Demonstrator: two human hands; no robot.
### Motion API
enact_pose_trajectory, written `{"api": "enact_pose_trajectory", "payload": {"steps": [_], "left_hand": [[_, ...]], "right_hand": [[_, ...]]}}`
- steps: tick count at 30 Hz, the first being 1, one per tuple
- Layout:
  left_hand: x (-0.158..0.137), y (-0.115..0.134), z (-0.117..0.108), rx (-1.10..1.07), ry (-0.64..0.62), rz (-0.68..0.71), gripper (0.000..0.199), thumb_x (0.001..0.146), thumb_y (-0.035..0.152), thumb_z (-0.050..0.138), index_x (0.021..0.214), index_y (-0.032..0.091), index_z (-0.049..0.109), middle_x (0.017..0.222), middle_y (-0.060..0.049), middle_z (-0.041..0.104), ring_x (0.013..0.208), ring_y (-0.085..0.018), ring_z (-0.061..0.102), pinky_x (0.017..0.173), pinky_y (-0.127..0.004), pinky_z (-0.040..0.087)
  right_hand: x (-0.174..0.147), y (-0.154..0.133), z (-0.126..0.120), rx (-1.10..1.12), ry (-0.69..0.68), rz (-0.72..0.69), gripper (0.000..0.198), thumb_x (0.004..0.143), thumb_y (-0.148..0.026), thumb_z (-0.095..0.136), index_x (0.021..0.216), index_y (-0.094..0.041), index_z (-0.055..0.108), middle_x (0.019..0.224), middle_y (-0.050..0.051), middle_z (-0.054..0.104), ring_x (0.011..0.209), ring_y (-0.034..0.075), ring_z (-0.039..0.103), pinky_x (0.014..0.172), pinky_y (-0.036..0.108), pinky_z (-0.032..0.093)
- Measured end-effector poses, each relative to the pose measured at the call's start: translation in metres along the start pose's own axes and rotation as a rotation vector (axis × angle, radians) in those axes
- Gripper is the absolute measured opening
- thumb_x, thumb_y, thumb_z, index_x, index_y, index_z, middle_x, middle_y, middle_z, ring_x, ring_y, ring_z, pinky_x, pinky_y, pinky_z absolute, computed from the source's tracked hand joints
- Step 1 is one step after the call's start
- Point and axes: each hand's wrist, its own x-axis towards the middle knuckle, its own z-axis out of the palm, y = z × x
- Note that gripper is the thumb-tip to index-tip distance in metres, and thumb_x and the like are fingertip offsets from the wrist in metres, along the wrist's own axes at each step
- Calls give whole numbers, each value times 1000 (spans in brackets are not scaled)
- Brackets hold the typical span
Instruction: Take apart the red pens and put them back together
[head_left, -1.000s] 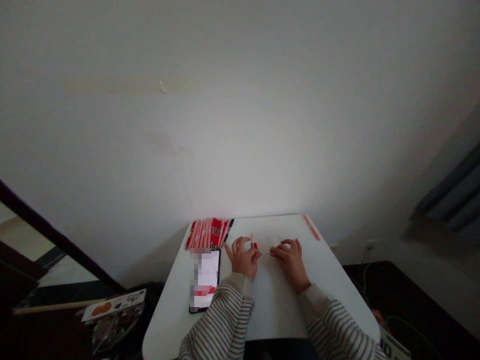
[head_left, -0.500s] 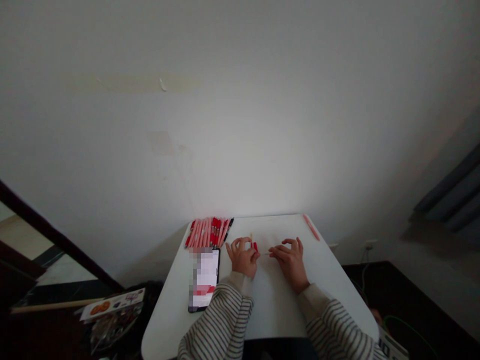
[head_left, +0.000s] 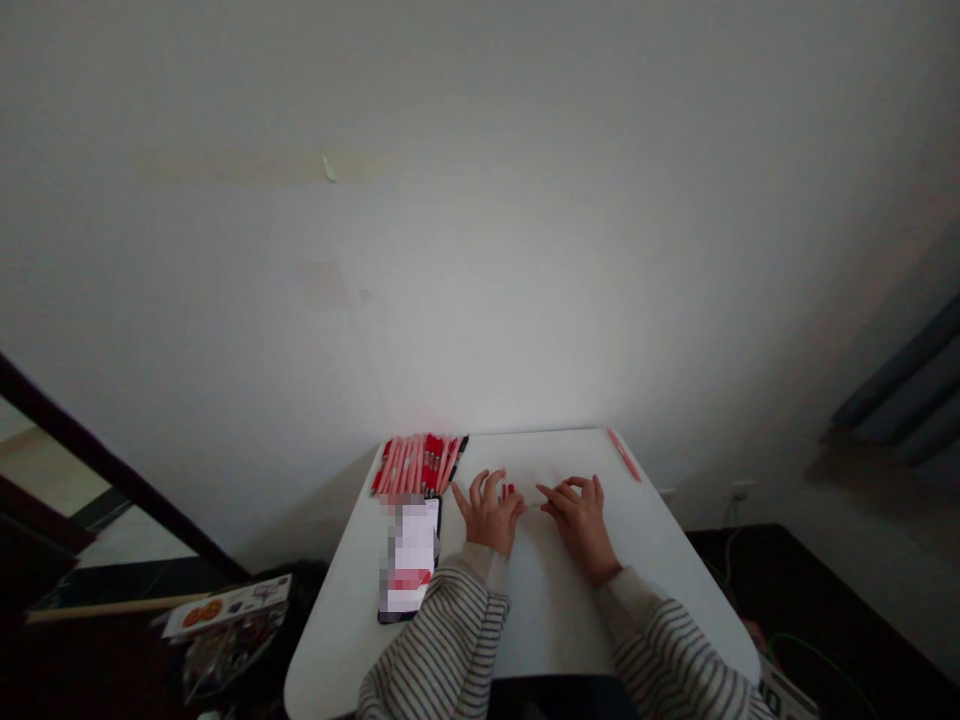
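At the far left, on the floor side, a card (head_left: 229, 606) with an orange print lay on top of a dark heap. Then came the white table (head_left: 555, 630), standing against the wall (head_left: 487, 250). Near its far left corner, many pink and red pens (head_left: 409, 467) lay side by side in a row, and a black one was at the right end of this row. Just below them was the phone (head_left: 417, 545), lying flat with a lit screen, partly covered by blurred squares.

To the right of the phone was the left hand (head_left: 489, 515), with its thumb and forefinger near each other and the other fingers spread. Just beyond these fingertips was a small red piece (head_left: 511, 490); whether the hand touched it, I could not tell.

A thin, pale thing (head_left: 532, 507) showed faintly in the gap between the two hands. It was too small to tell which fingers held it. The right hand (head_left: 579, 520) faced the left one, its fingers bent, and its grip was also not clear.

Farther right, a pink pen (head_left: 624, 456) lay alone, slanting, near the far right corner.
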Motion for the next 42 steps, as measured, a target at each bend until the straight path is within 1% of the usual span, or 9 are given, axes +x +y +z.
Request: {"api": "enact_pose_trajectory", "payload": {"steps": [5,10,19,25,27,30,33,37,42], "left_hand": [[-2,2,1,38,26,56,9,81,31,59,80,30,68,118,3,64,122,-26,44,108,-68,-11],[-1,4,-2,14,-20,42,15,81,22,55,81,30,68,116,3,65,122,-28,42,108,-68,-8],[0,6,-7,9,-73,-3,22,77,12,52,77,29,66,107,4,66,114,-27,45,106,-71,13],[1,7,-9,2,-87,-26,24,78,11,51,77,30,65,104,3,66,111,-25,46,105,-69,20],[0,7,-7,-17,-80,-36,19,80,16,52,77,30,65,108,4,66,115,-27,44,105,-72,16],[-1,7,-4,-36,-50,-45,11,81,27,57,78,30,67,121,5,62,125,-31,36,105,-74,3],[-1,8,-2,-23,-11,-27,11,79,27,60,83,34,67,128,6,59,129,-32,34,105,-73,-5],[-2,10,-6,21,-12,31,12,78,24,62,83,34,66,129,7,59,128,-31,37,103,-76,-3],[-3,12,-10,70,22,26,8,80,26,60,83,31,66,126,4,61,127,-29,39,105,-74,-6]], "right_hand": [[1,-6,-3,-18,-19,-25,14,87,-29,56,91,-32,69,82,-1,68,100,22,49,108,57,13],[0,-6,-5,18,28,-40,12,84,-30,61,92,-35,69,81,-3,69,104,23,48,109,58,8],[-1,-9,-7,53,113,-64,15,81,-29,64,91,-37,70,82,-4,71,103,24,46,110,56,8],[-2,-8,-4,49,154,-84,15,80,-27,65,90,-37,70,82,-6,71,103,24,46,110,56,7],[-1,-7,-4,33,134,-68,14,81,-28,63,90,-37,70,83,-5,71,105,24,46,110,56,7],[0,-4,-3,9,81,-34,14,85,-28,58,91,-33,69,84,-2,70,106,24,47,109,57,9],[1,-1,-1,1,64,-12,15,88,-28,53,92,-30,68,86,0,69,103,23,48,108,56,14],[1,0,2,-7,41,-10,20,91,-32,46,92,-28,65,88,2,67,102,23,49,107,57,18],[0,-1,4,-59,-18,3,22,93,-33,42,93,-28,63,94,3,65,110,26,47,105,64,16]]}}
